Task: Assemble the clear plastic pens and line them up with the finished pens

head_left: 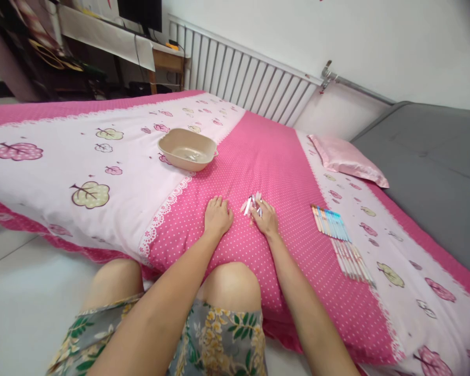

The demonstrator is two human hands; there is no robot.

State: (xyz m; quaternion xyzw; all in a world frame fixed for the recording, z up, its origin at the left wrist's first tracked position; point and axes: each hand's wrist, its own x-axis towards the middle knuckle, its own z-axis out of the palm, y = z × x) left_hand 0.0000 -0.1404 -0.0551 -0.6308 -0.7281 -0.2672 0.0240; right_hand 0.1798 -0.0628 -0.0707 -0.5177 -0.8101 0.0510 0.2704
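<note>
**A:** Entry 1. Left hand?

**B:** The left hand [218, 215] lies palm down on the pink dotted bed cover [274, 156]. The fingers are stretched out and close together. Its grip is flat and slack, with nothing in it.

**A:** Right hand?

**B:** The right hand [265, 219] rests on the same cover, just beside the left but apart from it. Its grip is closed round a bunch of small pieces [253, 202], white and pink, which stick out past the fingertips. They are too small to tell what they are.

**A:** Position of the pieces?

**B:** They are in the right hand, above the pink middle strip of the bed. This is near the edge where the person sits, beyond the bare knees.

**A:** Surroundings?

**B:** A row of pens [331, 222] lies side by side on the cover to the right of the right hand, near but not touching. The barrels are blue at the far end and paler nearer the person.

A beige basin [182, 162] stands upright beyond the left hand, well apart, where the pale leaf print meets the pink strip. Its contents are unclear.

A pink pillow [347, 159] lies at the far right. A white radiator [250, 78] runs along the wall behind the bed.
</note>
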